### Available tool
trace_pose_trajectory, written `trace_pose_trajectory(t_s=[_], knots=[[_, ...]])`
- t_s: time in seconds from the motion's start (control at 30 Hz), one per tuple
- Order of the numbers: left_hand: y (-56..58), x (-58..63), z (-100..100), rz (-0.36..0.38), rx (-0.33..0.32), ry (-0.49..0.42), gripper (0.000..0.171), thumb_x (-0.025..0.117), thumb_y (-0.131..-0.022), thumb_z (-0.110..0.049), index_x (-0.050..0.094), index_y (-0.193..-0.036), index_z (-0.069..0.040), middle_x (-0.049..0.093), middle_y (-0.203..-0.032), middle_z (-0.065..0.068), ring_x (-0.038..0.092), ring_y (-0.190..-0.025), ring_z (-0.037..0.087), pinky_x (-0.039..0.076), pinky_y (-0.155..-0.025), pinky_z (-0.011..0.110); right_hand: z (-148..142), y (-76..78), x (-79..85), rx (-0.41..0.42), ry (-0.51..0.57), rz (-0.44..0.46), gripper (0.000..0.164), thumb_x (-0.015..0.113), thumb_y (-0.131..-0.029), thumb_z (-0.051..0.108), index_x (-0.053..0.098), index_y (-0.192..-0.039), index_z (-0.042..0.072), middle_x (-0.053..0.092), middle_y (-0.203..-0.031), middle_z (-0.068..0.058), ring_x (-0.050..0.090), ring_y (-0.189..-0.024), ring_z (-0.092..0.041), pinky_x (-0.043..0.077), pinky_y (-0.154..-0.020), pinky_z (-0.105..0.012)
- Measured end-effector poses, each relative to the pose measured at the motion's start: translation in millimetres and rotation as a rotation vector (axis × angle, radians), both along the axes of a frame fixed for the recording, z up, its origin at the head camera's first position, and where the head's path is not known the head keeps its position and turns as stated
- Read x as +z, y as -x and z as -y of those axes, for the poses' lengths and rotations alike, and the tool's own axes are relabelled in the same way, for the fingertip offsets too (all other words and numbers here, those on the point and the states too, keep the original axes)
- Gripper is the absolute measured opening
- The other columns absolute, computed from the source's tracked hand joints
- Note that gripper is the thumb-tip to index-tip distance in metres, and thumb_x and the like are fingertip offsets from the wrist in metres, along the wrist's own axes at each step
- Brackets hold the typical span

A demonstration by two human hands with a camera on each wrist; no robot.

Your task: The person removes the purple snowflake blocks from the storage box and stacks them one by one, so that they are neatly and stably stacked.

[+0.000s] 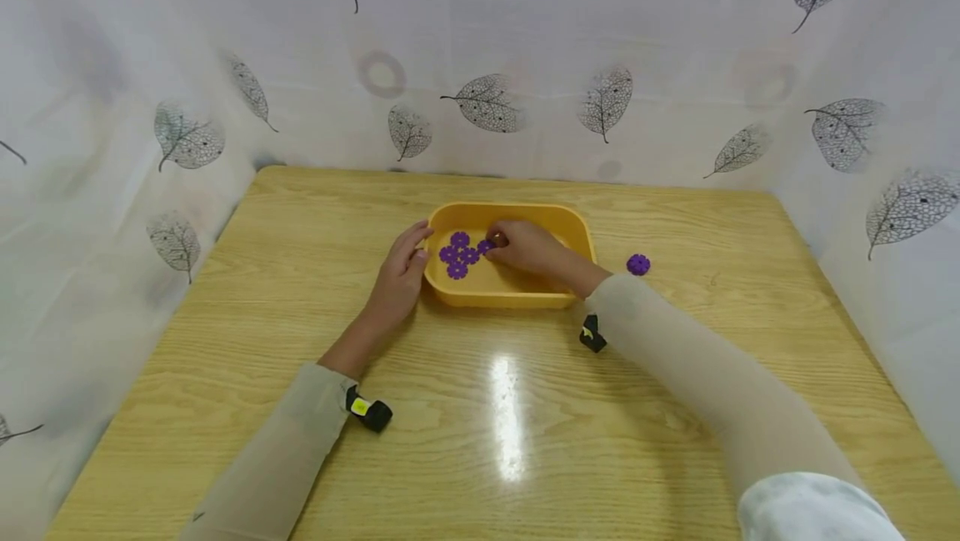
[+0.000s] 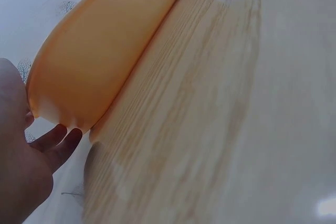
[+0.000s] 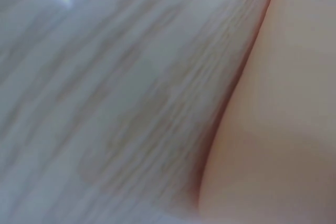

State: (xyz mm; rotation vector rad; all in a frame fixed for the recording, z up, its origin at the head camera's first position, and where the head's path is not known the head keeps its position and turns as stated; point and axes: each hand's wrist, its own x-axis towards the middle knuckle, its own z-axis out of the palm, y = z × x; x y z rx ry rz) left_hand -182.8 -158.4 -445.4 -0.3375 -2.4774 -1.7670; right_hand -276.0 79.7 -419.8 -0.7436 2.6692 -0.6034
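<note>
A yellow plastic tray (image 1: pixel 510 300) stands on the table, with several flat purple notched discs (image 1: pixel 458 256) in its left part. My left hand (image 1: pixel 396 278) holds the tray's left end, fingers at the rim and end wall. In the left wrist view, fingertips (image 2: pixel 71 136) touch the outer wall of the tray (image 2: pixel 100 51). Reaching inside over the near right side, my right hand (image 1: pixel 528 247) pinches one purple disc (image 1: pixel 486 247) between thumb and finger. The right wrist view shows a blurred, pale surface and the table, not the held disc.
To the right of the tray, a small purple cluster (image 1: pixel 638 264), seemingly of joined discs, lies on the wooden table (image 1: pixel 450 441). A leaf-printed curtain (image 1: pixel 510 41) hangs behind and along both sides of the table.
</note>
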Motion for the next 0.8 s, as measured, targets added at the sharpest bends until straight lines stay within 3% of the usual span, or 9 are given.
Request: trace_pose_trajectory(t_s=[0.2,0.43,0.67,0.8], knots=[[-1.8,5.7,-0.8,0.025,-0.004,-0.002,0.044,0.032,-0.11,-0.012,0.04,-0.151,0.0,0.027,-0.165,0.011,0.021,-0.154,0.027,0.021,-0.127,0.045,0.5,1.9,-0.6,0.008,0.01,-0.002,0.035,0.066,-0.099,0.027,0.063,-0.127,0.007,0.068,-0.111,-0.01,0.061,-0.1,-0.024,0.053,-0.093,-0.039],[-17.3,35.2,-6.0,0.044,-0.013,0.016,0.044,0.033,-0.108,-0.006,0.04,-0.149,0.008,0.028,-0.163,0.02,0.021,-0.154,0.033,0.021,-0.127,0.047,-0.4,1.9,-2.1,-0.007,0.039,0.014,0.034,0.068,-0.098,0.025,0.061,-0.125,0.006,0.066,-0.109,-0.008,0.061,-0.099,-0.022,0.054,-0.09,-0.036],[-2.2,7.4,-1.1,0.026,-0.013,0.001,0.045,0.032,-0.109,-0.011,0.039,-0.152,0.002,0.026,-0.165,0.013,0.02,-0.154,0.029,0.021,-0.127,0.047,-1.3,0.8,-1.2,-0.007,0.061,-0.006,0.033,0.07,-0.096,0.024,0.06,-0.123,0.007,0.068,-0.111,-0.008,0.063,-0.103,-0.023,0.055,-0.093,-0.037],[0.5,0.7,0.6,0.01,-0.013,0.0,0.044,0.033,-0.11,-0.015,0.041,-0.152,-0.002,0.028,-0.165,0.008,0.022,-0.154,0.025,0.023,-0.126,0.045,-2.1,1.2,-2.2,-0.005,0.074,0.006,0.035,0.069,-0.096,0.021,0.06,-0.127,0.007,0.068,-0.114,-0.009,0.064,-0.107,-0.024,0.054,-0.097,-0.038]])
